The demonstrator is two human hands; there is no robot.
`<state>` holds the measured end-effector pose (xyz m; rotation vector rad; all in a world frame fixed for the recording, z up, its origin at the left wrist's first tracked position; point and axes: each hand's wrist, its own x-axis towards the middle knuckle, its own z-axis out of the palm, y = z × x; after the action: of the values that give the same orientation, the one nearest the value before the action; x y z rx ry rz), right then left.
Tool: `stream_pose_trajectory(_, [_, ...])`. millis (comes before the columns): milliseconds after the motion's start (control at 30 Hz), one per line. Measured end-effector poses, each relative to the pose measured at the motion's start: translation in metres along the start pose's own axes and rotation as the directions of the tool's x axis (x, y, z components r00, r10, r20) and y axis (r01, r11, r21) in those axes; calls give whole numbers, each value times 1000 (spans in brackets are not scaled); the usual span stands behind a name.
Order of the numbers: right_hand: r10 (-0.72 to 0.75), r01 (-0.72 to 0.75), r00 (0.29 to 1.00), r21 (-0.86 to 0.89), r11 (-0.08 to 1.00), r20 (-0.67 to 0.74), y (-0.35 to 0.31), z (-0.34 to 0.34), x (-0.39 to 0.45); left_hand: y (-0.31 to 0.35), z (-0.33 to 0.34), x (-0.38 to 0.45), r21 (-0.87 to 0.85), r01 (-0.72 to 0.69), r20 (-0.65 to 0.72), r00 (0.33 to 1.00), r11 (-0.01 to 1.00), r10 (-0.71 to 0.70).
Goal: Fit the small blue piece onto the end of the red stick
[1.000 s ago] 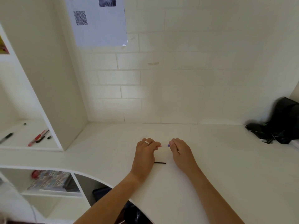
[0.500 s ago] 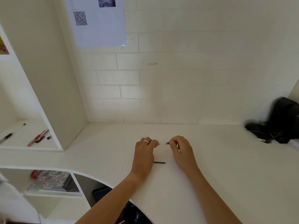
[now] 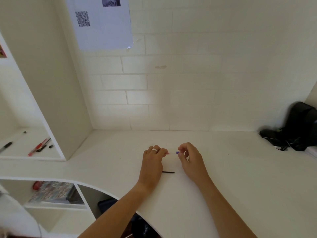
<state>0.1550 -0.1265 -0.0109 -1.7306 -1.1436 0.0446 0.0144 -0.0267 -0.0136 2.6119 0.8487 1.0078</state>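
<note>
1. The left hand point(image 3: 152, 162) rests on the white bench point(image 3: 240, 177), its fingers curled, pinching a tiny pink piece point(image 3: 167, 153) at the fingertips; there is a ring on one finger.
2. The right hand point(image 3: 190, 160) sits just beside it at 3 o'clock, fingers also curled, pinching a small purple piece point(image 3: 177, 152).
3. The two pieces point at each other across a narrow gap and do not touch. They are too small for me to say what they are.
4. A thin black stick point(image 3: 168, 172) lies flat on the bench at 6 o'clock from that gap, between the two wrists, with neither hand on it.
5. My judgement is that the work is partway: both little pieces are picked up and lined up, but not yet brought together, and the stick is untouched.
6. Well off at 9 o'clock, pens point(image 3: 38, 147) lie on a shelf point(image 3: 25, 155); at 3 o'clock, a black bag point(image 3: 300, 126) slumps by the wall.
</note>
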Motion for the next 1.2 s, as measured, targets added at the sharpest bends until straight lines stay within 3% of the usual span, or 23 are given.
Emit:
stream_pose_trajectory(167, [67,-68,997,31,997,26,-1,1,-1,0,1,0,-15,4,-2,1000,1000,-4])
stream_pose_trajectory(733, [-120,119,988,-13,993,-96,-5,-2,-4,2,-1,2,13,10,68,998,1000,-11])
stream_pose_trajectory(900, [-95,99,991,39,994,-92,-10,-3,-5,2,-3,4,-33,30,71,997,999,-28])
stream_pose_trajectory(1067, [59,-52,993,69,996,-104,-13,-3,-4,4,-5,4,-58,26,55,998,998,-23])
stream_pose_trajectory(1200, [8,-6,998,35,999,-58,-9,-3,-4,1,-1,4,-39,15,57,998,999,-12])
